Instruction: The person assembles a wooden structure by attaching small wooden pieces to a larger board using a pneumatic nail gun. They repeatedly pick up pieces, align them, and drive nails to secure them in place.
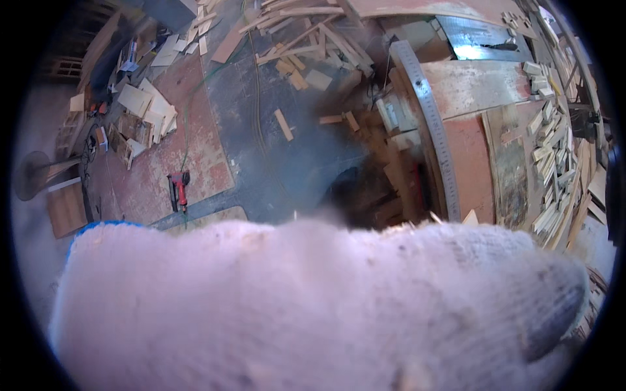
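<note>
A hand in a white knitted glove [293,306] fills the lower half of the picture, held very close and blurred. Its blue-edged cuff lies at the left and a dark-stained fingertip points right, so I take it for my left hand. The fingers look stretched out sideways, and nothing shows in them. Wood splinters cling along the glove's upper edge. My right hand is out of sight. Beyond the glove, a red and black nail gun [178,190] lies on a worn reddish board [150,156].
A metal ruler strip [427,104] runs along the edge of a workbench [469,146] at right. Wood strips [551,156] pile up on its far side. Offcuts [153,114] lie left, and scrap wood [319,39] litters the dark floor [261,150]. A hose [186,140] crosses it.
</note>
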`<action>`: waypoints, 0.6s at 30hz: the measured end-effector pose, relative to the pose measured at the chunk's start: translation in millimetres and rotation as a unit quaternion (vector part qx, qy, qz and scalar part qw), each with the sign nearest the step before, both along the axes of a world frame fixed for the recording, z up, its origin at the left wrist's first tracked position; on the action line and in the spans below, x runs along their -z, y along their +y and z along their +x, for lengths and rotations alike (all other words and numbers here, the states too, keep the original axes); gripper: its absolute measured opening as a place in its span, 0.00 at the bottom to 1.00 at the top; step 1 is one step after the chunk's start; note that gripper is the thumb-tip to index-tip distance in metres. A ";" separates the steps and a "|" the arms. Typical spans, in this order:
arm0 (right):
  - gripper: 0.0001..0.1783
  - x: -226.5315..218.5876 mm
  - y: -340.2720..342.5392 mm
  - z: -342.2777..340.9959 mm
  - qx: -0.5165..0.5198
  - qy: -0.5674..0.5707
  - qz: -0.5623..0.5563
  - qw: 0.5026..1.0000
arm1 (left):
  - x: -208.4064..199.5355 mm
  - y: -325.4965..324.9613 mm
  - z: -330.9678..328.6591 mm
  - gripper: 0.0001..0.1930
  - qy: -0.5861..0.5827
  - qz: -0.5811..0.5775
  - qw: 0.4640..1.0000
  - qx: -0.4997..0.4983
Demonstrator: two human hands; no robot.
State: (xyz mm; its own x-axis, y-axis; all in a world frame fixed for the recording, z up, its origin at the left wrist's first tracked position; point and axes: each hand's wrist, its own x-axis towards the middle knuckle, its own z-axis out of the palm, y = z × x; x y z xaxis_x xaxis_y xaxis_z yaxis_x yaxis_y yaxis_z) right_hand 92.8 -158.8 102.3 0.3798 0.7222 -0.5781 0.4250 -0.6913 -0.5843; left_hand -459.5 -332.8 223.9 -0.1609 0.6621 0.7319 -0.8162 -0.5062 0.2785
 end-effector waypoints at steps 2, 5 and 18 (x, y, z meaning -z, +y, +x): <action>0.11 -6.7 -6.3 -3.9 -0.004 0.005 0.001 1.000 | -7.8 -9.7 1.8 0.07 -0.013 -0.005 1.000 -0.002; 0.11 -11.7 -16.8 -18.7 -0.004 0.024 0.003 1.000 | -21.3 -13.4 0.9 0.06 -0.010 -0.014 1.000 0.011; 0.07 -20.9 -12.7 -50.5 -0.103 0.041 -0.001 0.994 | 112.8 147.4 -25.7 0.13 0.542 -0.410 0.642 -0.355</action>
